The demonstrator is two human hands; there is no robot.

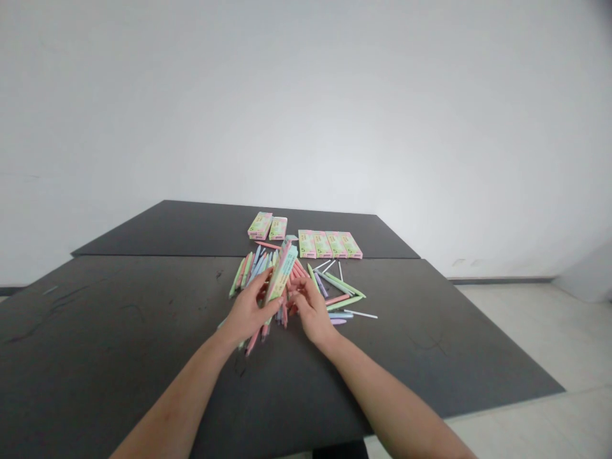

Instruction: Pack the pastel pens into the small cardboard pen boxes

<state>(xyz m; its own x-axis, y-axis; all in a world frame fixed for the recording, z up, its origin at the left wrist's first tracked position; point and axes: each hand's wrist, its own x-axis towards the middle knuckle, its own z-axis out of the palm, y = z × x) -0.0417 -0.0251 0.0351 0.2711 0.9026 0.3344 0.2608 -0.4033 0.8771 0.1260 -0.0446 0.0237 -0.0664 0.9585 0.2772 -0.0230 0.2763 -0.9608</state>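
My left hand [251, 309] is closed around a slim pastel pen box [283, 271], held tilted above a heap of pens. At its far end the box's flap stands up. My right hand [310, 309] is just right of the box with its fingers curled over the pens; whether they pinch one is hidden. Pink, green, blue and purple pens [255, 268] lie spread under and around both hands. More loose pens [344, 285] lie to the right, some of them thin and white.
Behind the heap stands a row of several pastel boxes [329, 244] side by side. Further left are more boxes [261, 225], some stacked. The dark table [143, 319] has a seam across it, and a white wall [306, 108] rises behind.
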